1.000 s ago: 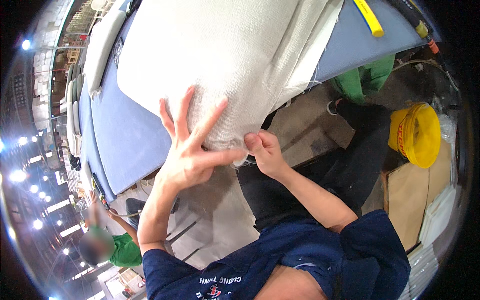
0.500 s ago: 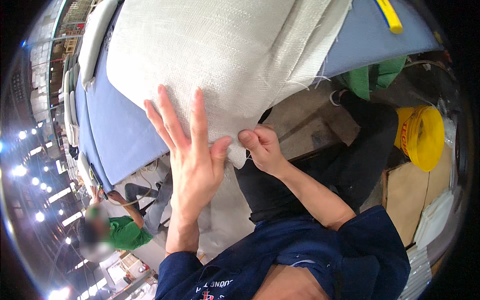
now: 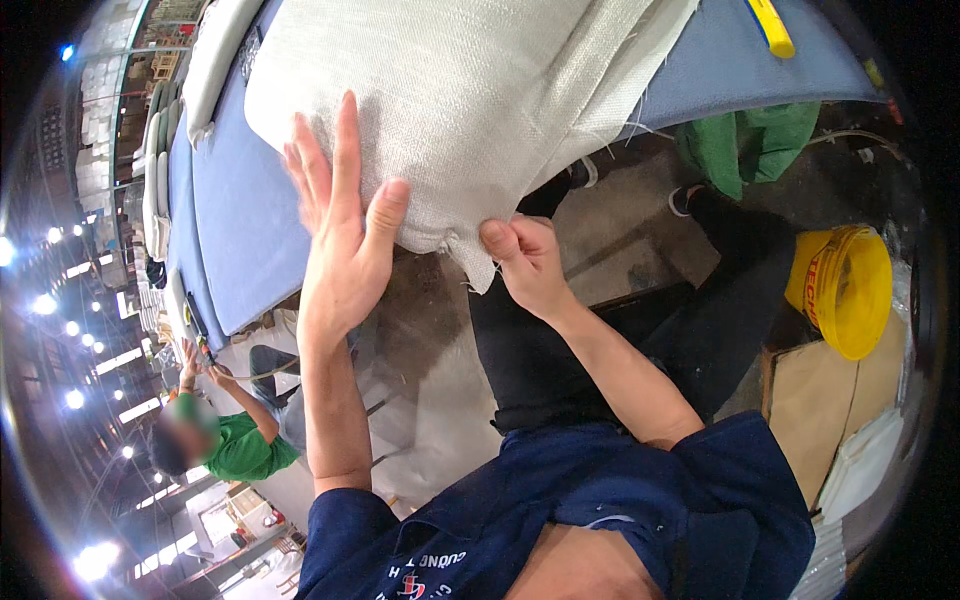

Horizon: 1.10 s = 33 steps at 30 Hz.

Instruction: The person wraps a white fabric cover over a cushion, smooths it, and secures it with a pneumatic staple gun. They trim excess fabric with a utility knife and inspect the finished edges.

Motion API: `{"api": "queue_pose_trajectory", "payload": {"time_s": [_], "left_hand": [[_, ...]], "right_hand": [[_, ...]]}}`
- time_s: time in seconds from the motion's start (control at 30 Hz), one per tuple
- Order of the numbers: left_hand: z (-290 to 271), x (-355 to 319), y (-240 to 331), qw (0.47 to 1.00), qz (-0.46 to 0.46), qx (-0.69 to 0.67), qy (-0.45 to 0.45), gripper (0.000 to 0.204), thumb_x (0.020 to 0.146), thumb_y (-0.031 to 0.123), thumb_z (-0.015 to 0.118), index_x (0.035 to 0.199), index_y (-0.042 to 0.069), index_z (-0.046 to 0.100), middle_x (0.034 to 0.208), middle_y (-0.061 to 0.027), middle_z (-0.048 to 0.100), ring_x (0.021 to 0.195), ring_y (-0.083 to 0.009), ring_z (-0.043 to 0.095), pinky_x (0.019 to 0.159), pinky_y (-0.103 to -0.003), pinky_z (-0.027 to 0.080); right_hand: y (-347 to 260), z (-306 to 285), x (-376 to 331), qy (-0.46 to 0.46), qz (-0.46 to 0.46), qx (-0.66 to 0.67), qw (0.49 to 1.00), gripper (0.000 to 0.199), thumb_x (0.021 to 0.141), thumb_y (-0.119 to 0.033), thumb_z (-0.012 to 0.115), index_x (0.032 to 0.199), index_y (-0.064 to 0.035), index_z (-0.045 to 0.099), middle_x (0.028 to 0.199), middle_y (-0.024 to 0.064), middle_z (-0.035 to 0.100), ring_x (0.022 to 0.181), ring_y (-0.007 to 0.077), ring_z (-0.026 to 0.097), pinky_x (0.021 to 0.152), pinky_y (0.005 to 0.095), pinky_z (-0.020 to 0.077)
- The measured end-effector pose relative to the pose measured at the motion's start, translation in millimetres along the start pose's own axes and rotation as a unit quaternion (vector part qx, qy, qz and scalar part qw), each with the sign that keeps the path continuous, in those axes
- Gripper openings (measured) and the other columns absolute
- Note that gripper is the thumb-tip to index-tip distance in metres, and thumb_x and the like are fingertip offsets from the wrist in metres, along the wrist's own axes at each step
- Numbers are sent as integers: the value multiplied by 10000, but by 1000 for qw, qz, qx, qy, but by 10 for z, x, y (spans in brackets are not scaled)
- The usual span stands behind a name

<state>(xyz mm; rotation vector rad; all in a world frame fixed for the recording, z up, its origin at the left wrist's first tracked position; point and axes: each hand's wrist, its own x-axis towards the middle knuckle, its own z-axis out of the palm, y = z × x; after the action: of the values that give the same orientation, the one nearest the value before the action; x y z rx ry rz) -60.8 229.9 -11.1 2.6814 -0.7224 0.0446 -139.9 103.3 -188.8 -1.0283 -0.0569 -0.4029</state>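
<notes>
1. White woven cushion cover (image 3: 470, 90), stuffed full, is overhanging the blue table (image 3: 240, 220) edge.
2. Its corner is pinched shut by the right hand (image 3: 525, 262).
3. Its side is pressed by the open, flat left hand (image 3: 345, 225).
4. Filling appears done; the corner seems left unclosed.

Off-white woven sack (image 3: 470, 100) — blue table (image 3: 240, 210) — yellow bucket (image 3: 850, 290).
</notes>
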Motion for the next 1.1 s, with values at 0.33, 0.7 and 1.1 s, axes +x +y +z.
{"api": "queue_pose_trajectory", "payload": {"time_s": [0.33,0.7,1.1], "left_hand": [[263,-233,333,999,-43,-10,-10,709,1119,482,480,1730,239,216,1751,-325,-118,1574,-633,-118,1251,-731,108],[96,-177,396,995,-51,2,-82,999,960,242,777,1733,173,148,1699,-390,-206,1533,-699,-129,1235,-741,160],[298,-175,396,997,0,73,6,1037,865,172,851,1713,246,258,1691,-434,-62,1501,-757,-47,1193,-788,204]], "right_hand": [[169,-130,-14,-24,5,-38,999,339,1085,-277,657,923,13,729,672,55,599,607,139,544,585,317,439],[121,-67,-1,-26,28,12,999,335,1050,-305,711,922,2,748,693,59,659,615,183,631,605,339,485],[-142,-198,113,-76,47,-98,991,202,1027,-176,698,974,12,750,754,113,697,644,213,671,598,347,493]]}}
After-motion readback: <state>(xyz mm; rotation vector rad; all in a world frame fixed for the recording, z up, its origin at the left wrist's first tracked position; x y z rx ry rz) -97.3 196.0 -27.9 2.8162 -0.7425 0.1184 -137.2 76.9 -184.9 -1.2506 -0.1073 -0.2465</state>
